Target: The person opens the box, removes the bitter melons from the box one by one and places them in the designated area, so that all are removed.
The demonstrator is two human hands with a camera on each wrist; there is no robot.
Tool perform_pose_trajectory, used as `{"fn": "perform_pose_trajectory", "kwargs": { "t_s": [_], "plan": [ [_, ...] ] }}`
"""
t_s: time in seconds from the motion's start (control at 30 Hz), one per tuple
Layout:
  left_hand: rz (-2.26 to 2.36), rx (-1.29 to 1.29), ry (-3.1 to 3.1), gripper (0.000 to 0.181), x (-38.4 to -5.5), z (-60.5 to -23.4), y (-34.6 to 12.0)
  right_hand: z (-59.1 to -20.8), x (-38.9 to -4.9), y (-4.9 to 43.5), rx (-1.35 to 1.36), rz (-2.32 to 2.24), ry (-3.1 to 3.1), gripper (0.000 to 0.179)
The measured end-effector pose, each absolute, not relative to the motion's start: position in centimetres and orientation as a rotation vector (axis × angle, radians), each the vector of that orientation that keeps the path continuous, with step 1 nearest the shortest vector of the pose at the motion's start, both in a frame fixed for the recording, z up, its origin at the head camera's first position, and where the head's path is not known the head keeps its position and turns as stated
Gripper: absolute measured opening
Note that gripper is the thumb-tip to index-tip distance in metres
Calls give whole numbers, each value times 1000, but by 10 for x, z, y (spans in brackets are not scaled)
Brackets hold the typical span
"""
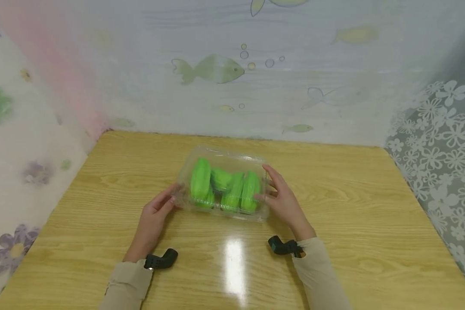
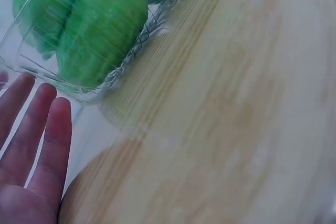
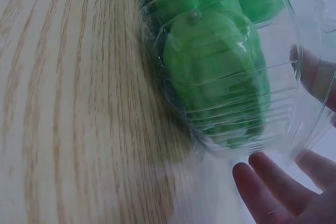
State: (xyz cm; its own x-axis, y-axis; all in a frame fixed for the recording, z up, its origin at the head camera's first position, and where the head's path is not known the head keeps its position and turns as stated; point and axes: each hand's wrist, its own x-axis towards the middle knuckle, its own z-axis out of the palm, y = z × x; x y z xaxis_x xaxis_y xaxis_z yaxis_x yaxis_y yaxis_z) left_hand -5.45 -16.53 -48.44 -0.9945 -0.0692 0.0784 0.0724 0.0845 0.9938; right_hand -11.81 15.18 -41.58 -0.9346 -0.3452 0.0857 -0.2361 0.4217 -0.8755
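A clear plastic clamshell box [image 1: 226, 153] sits between both hands over the middle of the table. Several bright green, ridged, fruit-like pieces [image 1: 200, 178] lie inside; in the right wrist view, one piece [image 3: 212, 72] shows a small stem nub. At the box's left end is the left hand [image 1: 155, 217], and the left wrist view shows its straight, spread fingers [image 2: 56, 124] touching the box corner. The right hand [image 1: 284, 198] grips the right end, thumb on one side of the clear edge and fingers [image 3: 273, 182] on the other. The plastic blurs some contact points.
The wood-grain table [image 1: 352, 215] stands against a wall [image 1: 217, 107] printed with fish. Flowered coverings border its left and right sides. A black wrist camera [image 1: 162, 259] is strapped to the left wrist, another black camera [image 1: 283, 246] to the right one.
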Motion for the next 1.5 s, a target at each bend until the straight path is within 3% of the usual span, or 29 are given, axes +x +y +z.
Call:
{"fn": "perform_pose_trajectory", "kwargs": {
  "t_s": [0.4,0.73,1.0,1.5],
  "plan": [
    [-2095,84,-2238,49,-55,-480,-165,-443,-132,161,-624,-1488,2649,69],
    [-2020,185,-2327,51,-56,-481,-162,-438,-129,161,-629,-1486,2682,60],
    [-2016,111,-2351,43,-53,-481,-158,-417,-120,158,-646,-1497,2696,55],
    [-1759,87,-2505,33,-57,-479,-155,-426,-140,170,-684,-1399,2785,49]
  ]
}}
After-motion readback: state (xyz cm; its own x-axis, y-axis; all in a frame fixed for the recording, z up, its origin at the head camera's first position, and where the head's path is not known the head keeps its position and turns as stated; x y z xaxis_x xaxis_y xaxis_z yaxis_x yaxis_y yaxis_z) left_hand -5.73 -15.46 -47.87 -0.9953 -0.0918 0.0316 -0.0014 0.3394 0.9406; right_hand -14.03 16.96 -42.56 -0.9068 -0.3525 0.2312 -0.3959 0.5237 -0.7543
